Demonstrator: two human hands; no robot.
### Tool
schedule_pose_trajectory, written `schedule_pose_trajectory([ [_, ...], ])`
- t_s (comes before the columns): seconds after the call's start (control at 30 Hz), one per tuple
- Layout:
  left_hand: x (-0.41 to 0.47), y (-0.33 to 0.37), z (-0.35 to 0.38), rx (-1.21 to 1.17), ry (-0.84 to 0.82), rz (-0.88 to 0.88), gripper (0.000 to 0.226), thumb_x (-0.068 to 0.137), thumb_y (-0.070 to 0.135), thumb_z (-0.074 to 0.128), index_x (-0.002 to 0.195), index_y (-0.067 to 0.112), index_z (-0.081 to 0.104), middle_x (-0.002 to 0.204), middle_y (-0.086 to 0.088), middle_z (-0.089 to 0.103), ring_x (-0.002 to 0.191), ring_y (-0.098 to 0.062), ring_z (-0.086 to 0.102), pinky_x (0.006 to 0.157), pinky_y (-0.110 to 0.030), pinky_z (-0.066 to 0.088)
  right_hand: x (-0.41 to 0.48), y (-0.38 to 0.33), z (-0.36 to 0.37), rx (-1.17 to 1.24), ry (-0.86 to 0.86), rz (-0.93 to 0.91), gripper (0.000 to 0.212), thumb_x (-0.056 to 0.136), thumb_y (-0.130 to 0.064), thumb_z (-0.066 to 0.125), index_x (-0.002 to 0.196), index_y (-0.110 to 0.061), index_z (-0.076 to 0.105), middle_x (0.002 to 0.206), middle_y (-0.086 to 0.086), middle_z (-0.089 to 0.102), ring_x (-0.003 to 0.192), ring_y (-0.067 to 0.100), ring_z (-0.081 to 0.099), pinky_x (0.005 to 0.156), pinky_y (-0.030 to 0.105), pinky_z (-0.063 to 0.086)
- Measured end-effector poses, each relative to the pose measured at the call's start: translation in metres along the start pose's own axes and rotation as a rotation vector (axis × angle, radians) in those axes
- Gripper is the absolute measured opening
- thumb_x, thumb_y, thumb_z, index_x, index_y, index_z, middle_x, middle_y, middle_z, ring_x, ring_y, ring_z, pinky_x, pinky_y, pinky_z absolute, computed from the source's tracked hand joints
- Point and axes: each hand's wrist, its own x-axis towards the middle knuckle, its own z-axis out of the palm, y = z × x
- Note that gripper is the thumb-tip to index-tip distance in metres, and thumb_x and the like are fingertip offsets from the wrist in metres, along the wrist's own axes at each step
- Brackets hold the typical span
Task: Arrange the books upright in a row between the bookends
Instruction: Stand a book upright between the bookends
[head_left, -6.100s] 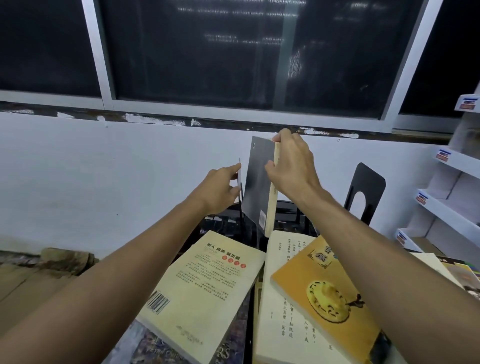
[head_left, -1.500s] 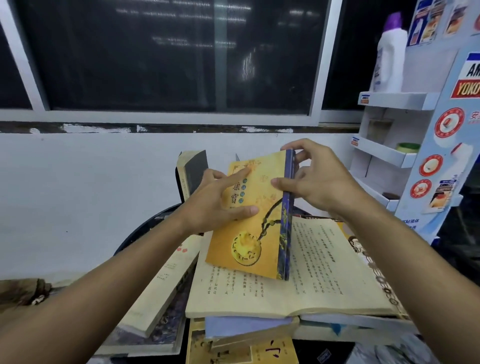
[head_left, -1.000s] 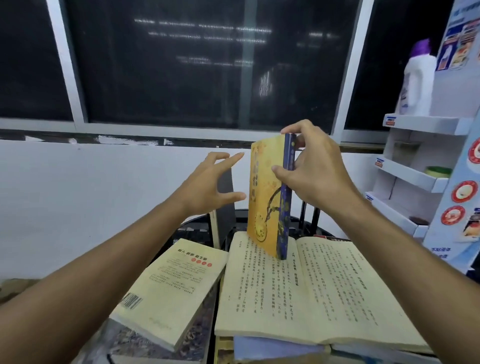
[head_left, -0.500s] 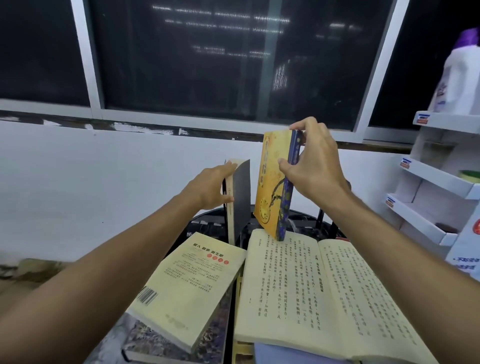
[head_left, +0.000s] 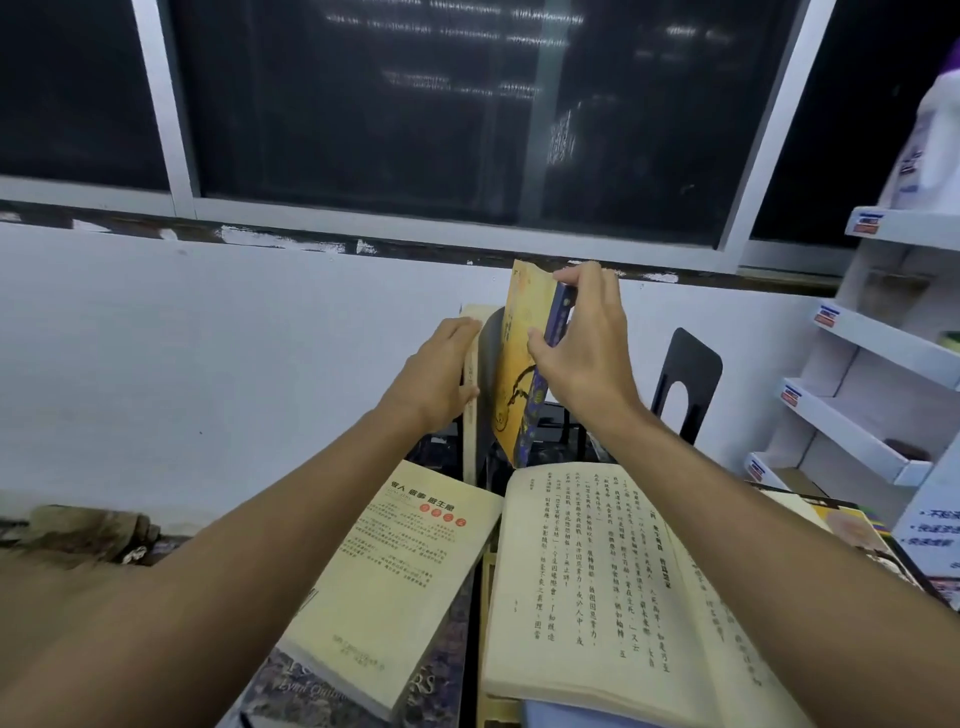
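Below the dark window, the right grip (head_left: 587, 353) pinched the yellow book (head_left: 519, 364) nearly upright beside the grey book (head_left: 488, 374), which the flat-fingered left grip (head_left: 441, 374) seemingly braced against toppling, left of the bookend (head_left: 685, 384).

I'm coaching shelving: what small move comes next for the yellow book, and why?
Probably tip the yellow book upright against the grey book: the right hand grips it tilted, while the left hand steadies the grey book.
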Motion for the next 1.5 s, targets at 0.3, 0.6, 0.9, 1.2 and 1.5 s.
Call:
schedule_pose_trajectory([
  [0.3,0.001,-0.003,0.001,-0.024,0.026,-0.002,0.079,0.089,0.012,0.074,0.155,0.019,0.032,0.157,0.002,0.032,0.139,-0.023,0.042,0.111,-0.032,0.038,-0.021,0.013,0.041,-0.024,-0.015,0.039,0.049,0.083,-0.006,0.074,0.123,-0.013,0.047,0.120,0.005,0.044,0.089,0.002,0.043,0.077,0.014,0.048],
  [0.6,0.001,-0.005,0.003,-0.046,0.036,0.021,0.080,0.088,0.013,0.075,0.155,0.017,0.031,0.157,0.001,0.033,0.141,-0.022,0.039,0.114,-0.035,0.036,-0.034,0.021,0.056,0.026,-0.024,0.060,0.043,0.084,0.000,0.072,0.120,-0.003,0.049,0.122,0.013,0.045,0.087,-0.009,0.029,0.073,-0.005,0.031],
  [0.9,0.002,-0.006,0.003,-0.079,0.035,0.047,0.079,0.087,0.011,0.075,0.154,0.017,0.032,0.157,0.001,0.035,0.142,-0.020,0.038,0.116,-0.036,0.035,-0.041,0.028,0.062,0.101,-0.129,0.041,0.045,0.089,-0.011,0.072,0.125,-0.014,0.045,0.122,0.000,0.042,0.089,-0.002,0.045,0.075,0.015,0.043],
  [1.2,0.002,-0.005,0.001,-0.103,0.027,0.048,0.081,0.087,0.009,0.075,0.155,0.016,0.032,0.158,-0.001,0.036,0.144,-0.019,0.036,0.118,-0.033,0.032,-0.037,0.041,0.036,0.147,-0.515,0.019,0.082,0.086,-0.018,0.078,0.145,-0.042,0.027,0.126,-0.007,0.050,0.099,0.002,0.061,0.083,0.008,0.045],
  [1.5,0.000,-0.002,-0.002,-0.155,0.031,0.072,0.081,0.083,0.001,0.077,0.152,0.016,0.037,0.151,-0.003,0.044,0.132,-0.019,0.048,0.105,-0.026,0.043,-0.036,0.034,0.043,0.197,-0.565,0.007,0.086,0.089,-0.007,0.074,0.152,-0.034,0.023,0.157,-0.015,0.026,0.122,0.010,0.055,0.104,0.024,0.041],
])
